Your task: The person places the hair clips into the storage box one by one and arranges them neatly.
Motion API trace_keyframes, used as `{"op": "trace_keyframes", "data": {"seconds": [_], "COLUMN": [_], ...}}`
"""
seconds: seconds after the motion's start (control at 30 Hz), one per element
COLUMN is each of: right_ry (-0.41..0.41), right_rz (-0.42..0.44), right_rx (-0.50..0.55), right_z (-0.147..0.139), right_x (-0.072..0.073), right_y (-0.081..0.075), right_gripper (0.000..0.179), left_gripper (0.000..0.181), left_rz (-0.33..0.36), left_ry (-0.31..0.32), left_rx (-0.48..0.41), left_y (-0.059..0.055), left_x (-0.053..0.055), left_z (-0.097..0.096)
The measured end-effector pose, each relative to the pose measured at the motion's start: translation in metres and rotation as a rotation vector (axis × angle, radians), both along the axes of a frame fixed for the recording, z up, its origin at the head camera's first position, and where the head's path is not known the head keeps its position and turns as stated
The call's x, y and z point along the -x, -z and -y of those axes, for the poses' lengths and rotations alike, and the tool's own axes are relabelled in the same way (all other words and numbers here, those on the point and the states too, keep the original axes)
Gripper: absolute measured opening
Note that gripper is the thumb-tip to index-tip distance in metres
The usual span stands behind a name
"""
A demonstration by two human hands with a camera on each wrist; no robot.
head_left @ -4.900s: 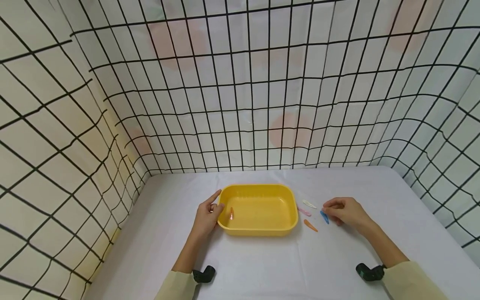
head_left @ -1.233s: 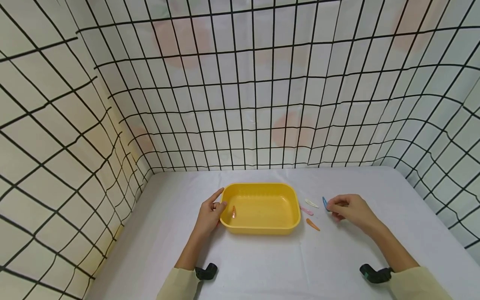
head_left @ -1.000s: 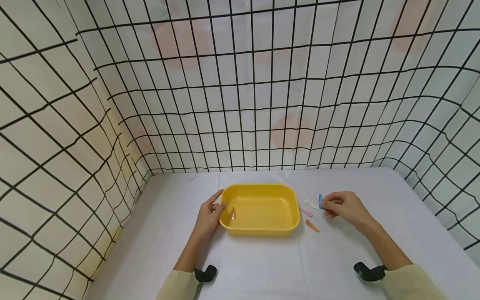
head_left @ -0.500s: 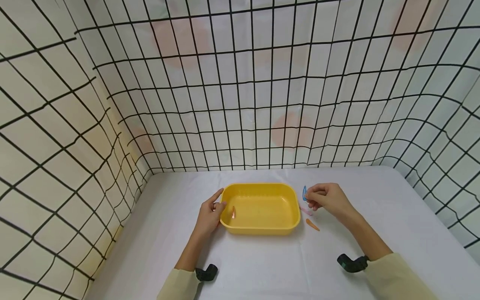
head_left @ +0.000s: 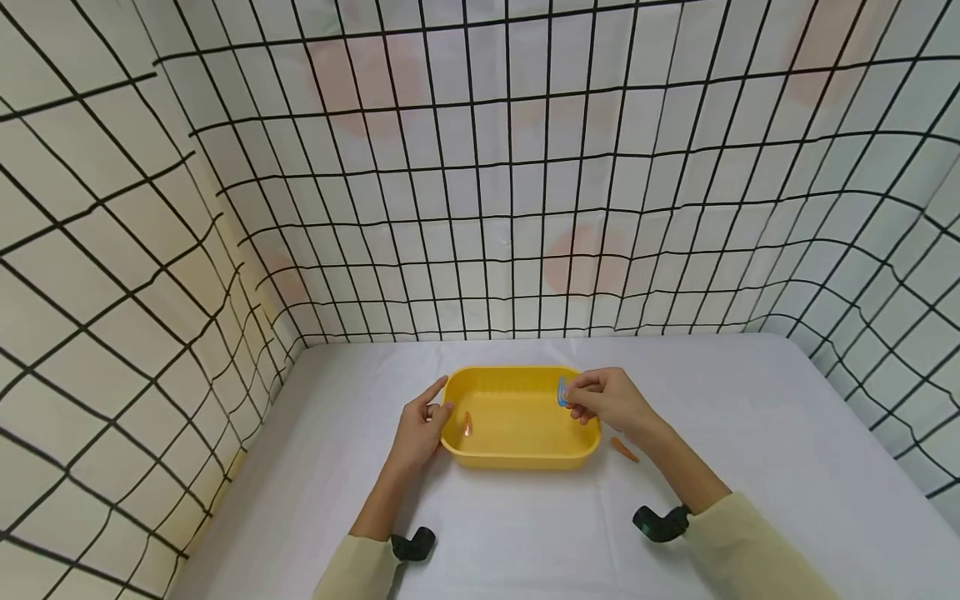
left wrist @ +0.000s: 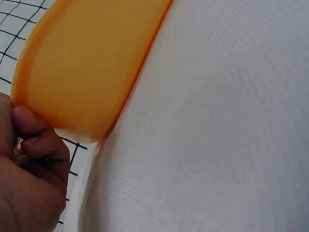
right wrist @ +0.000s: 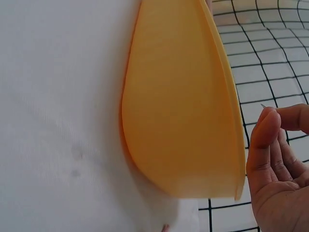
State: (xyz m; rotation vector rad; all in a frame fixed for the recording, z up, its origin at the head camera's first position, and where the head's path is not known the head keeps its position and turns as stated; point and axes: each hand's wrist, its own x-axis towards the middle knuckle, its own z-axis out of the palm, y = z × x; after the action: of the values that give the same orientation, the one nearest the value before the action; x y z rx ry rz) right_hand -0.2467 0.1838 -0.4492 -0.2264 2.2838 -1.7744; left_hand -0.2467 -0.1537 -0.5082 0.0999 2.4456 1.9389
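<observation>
My right hand (head_left: 609, 398) pinches a blue snap hair clip (head_left: 562, 392) between thumb and fingertips, over the right end of a yellow plastic tray (head_left: 517, 462). In the right wrist view the right hand (right wrist: 280, 164) is beside the tray's rim (right wrist: 227, 72), and only a thin tip of the clip shows past the thumb. My left hand (head_left: 417, 427) grips the tray's left rim, thumb over the edge and index finger stretched along the outside. The left wrist view shows that hand (left wrist: 36, 164) at the tray's corner. An orange clip (head_left: 468, 424) lies inside the tray, toward the left.
Another orange clip (head_left: 624, 450) lies on the white tablecloth (head_left: 525, 533) just right of the tray. The spot where the pink and white clips lay is covered by the right hand. Black wire mesh (head_left: 495, 217) walls the table at the back and sides.
The right hand has picked up the blue clip from the table and carried it left, over the other clips, to above the tray. The left hand has kept its hold on the rim.
</observation>
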Motion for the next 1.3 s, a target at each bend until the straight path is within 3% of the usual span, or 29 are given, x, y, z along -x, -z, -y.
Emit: {"op": "trace_keyframes", "data": {"seconds": [0.4, 0.9, 1.3], "right_ry": [-0.042, 0.014, -0.055], "right_rz": [0.019, 0.092, 0.11], "right_rx": [-0.005, -0.112, -0.158], "right_z": [0.039, 0.087, 0.114], "right_x": [0.01, 0.017, 0.021], "right_y": [0.012, 0.021, 0.029], "right_gripper": [0.025, 0.014, 0.011], "left_gripper": [0.054, 0.054, 0.054], "left_rz": [-0.006, 0.007, 0.008], "left_ry": [-0.001, -0.007, -0.015], "left_rx": [-0.002, -0.019, -0.007], "left_y": [0.003, 0.002, 0.002], "left_x": [0.0, 0.001, 0.001], "left_z": [0.0, 0.0, -0.001]}}
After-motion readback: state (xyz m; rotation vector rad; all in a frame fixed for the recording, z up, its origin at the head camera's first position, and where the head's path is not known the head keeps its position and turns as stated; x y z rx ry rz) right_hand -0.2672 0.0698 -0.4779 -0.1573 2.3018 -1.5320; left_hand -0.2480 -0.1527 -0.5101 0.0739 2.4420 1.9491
